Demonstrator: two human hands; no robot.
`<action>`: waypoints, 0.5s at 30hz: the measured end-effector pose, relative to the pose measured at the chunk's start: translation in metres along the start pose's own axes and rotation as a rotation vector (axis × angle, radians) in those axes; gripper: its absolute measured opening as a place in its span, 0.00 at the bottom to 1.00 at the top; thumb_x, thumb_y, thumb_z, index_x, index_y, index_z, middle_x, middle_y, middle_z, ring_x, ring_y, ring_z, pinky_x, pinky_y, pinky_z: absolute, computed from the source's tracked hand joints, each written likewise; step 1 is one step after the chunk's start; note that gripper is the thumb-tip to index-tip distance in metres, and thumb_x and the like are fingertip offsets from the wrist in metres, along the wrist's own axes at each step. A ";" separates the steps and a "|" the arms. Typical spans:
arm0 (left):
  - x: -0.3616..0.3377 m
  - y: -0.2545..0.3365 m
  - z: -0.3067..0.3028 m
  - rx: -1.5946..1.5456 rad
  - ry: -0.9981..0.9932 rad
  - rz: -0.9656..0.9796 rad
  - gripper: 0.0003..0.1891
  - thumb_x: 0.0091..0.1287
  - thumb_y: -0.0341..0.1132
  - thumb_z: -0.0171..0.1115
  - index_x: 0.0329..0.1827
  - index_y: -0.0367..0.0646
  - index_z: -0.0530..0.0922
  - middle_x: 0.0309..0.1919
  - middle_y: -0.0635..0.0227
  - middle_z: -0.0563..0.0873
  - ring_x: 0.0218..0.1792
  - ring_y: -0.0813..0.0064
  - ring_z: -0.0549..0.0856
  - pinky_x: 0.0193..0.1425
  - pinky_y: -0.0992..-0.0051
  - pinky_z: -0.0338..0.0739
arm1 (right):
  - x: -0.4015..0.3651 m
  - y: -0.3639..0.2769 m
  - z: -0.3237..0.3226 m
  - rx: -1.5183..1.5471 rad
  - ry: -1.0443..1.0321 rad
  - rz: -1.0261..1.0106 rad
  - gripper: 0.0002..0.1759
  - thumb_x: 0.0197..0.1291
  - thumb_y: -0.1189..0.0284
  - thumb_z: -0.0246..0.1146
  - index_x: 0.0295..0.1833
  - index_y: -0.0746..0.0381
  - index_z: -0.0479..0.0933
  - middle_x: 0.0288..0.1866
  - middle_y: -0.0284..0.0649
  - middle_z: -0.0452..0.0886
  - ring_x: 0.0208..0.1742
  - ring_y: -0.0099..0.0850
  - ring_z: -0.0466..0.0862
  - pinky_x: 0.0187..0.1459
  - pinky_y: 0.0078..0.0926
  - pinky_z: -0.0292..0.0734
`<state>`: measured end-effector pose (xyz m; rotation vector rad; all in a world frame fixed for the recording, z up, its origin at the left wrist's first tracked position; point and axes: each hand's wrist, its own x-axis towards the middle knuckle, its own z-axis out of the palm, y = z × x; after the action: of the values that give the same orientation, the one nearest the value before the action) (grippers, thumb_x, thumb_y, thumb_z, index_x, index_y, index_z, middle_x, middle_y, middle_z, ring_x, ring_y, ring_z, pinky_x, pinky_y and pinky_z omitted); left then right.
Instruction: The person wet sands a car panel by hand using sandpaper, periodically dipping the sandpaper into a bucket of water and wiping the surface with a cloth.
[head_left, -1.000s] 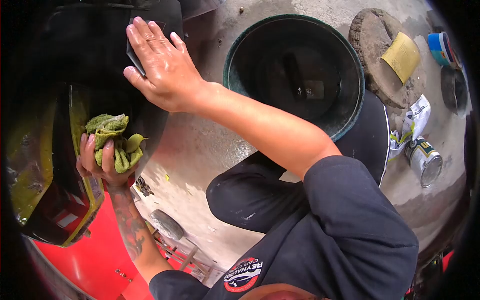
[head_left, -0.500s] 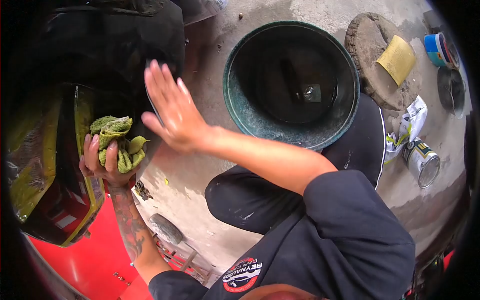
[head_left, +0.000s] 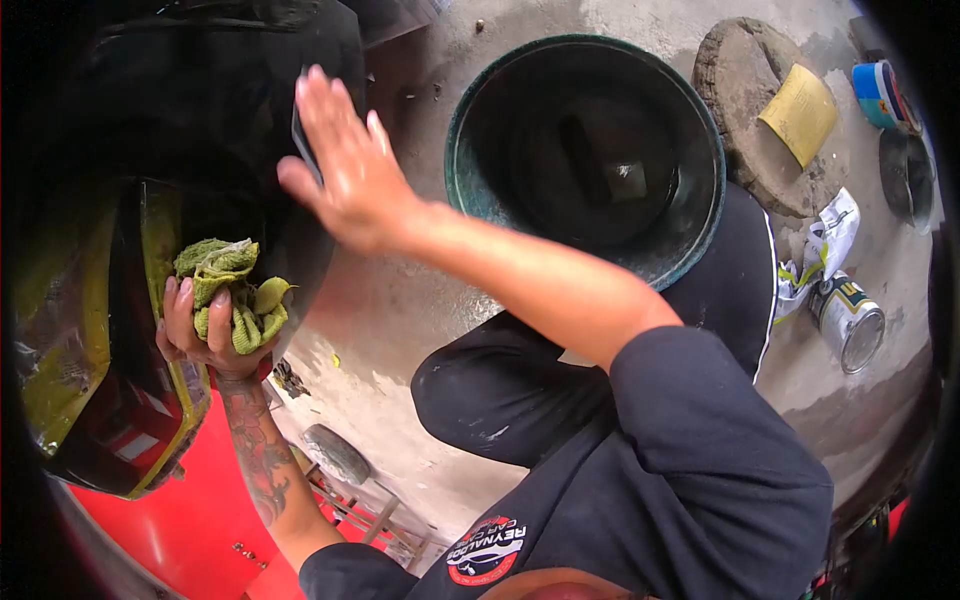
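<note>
My left hand [head_left: 205,325] grips a crumpled green cloth [head_left: 243,330], fingers curled round its near side. Close beside that hand is a glossy red and black car part with yellow edging [head_left: 150,400]. My right hand [head_left: 350,180] lies flat over a large dark panel [head_left: 230,110], wet, with its fingers stretched out and the thumb spread to the left. Along the thumb side, a thin straight edge of something flat and dark [head_left: 301,125] shows from under the palm; most of it is hidden.
A dark green tub [head_left: 460,190] with water stands by my knee. To its right, a yellow sheet [head_left: 800,115] lies on a round wooden slab [head_left: 725,95]. Farther right are a metal can [head_left: 850,325], a white wrapper [head_left: 835,230] and a blue container [head_left: 880,95]. Red bodywork [head_left: 170,520] shows lower left.
My right hand has slid upward over the dark panel, and the thin edge under it moved along. My left hand with the green cloth has stayed almost in place.
</note>
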<state>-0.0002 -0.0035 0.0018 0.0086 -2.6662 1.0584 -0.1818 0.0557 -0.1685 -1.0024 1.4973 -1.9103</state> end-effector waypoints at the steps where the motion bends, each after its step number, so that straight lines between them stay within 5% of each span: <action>1: 0.001 0.000 0.000 -0.003 -0.005 0.001 0.29 0.72 0.64 0.62 0.65 0.55 0.71 0.63 0.61 0.76 0.63 0.52 0.84 0.73 0.55 0.60 | 0.021 0.002 -0.005 0.017 0.025 0.029 0.46 0.78 0.47 0.52 0.87 0.64 0.46 0.90 0.54 0.44 0.89 0.54 0.46 0.81 0.69 0.46; 5: 0.004 0.005 -0.002 0.014 -0.010 -0.016 0.30 0.72 0.65 0.62 0.65 0.55 0.71 0.64 0.60 0.75 0.63 0.51 0.84 0.74 0.54 0.59 | 0.049 -0.024 -0.009 0.127 0.026 0.213 0.45 0.80 0.48 0.47 0.87 0.67 0.43 0.91 0.55 0.41 0.90 0.55 0.43 0.82 0.68 0.44; 9: 0.001 0.001 -0.005 0.008 -0.058 0.002 0.32 0.70 0.61 0.65 0.68 0.53 0.68 0.65 0.59 0.75 0.68 0.52 0.79 0.72 0.54 0.63 | 0.012 -0.044 -0.007 0.061 -0.065 0.123 0.45 0.81 0.44 0.44 0.88 0.63 0.44 0.91 0.52 0.41 0.90 0.54 0.42 0.81 0.68 0.44; 12: 0.003 0.003 -0.002 0.038 -0.021 -0.003 0.29 0.74 0.66 0.59 0.63 0.55 0.71 0.63 0.60 0.75 0.62 0.51 0.84 0.74 0.55 0.59 | 0.060 -0.010 -0.013 0.130 0.026 0.304 0.46 0.80 0.44 0.45 0.88 0.64 0.43 0.91 0.51 0.41 0.90 0.51 0.44 0.82 0.66 0.43; 15: 0.003 0.002 -0.002 0.035 -0.007 -0.001 0.27 0.75 0.65 0.57 0.63 0.55 0.71 0.63 0.60 0.76 0.62 0.51 0.84 0.73 0.55 0.60 | 0.077 0.011 -0.011 0.185 0.074 0.259 0.47 0.79 0.44 0.47 0.88 0.65 0.42 0.91 0.53 0.39 0.90 0.51 0.42 0.83 0.65 0.42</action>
<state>-0.0026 -0.0004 0.0025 0.0207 -2.6527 1.1068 -0.2367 0.0002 -0.1625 -0.6292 1.3855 -1.8739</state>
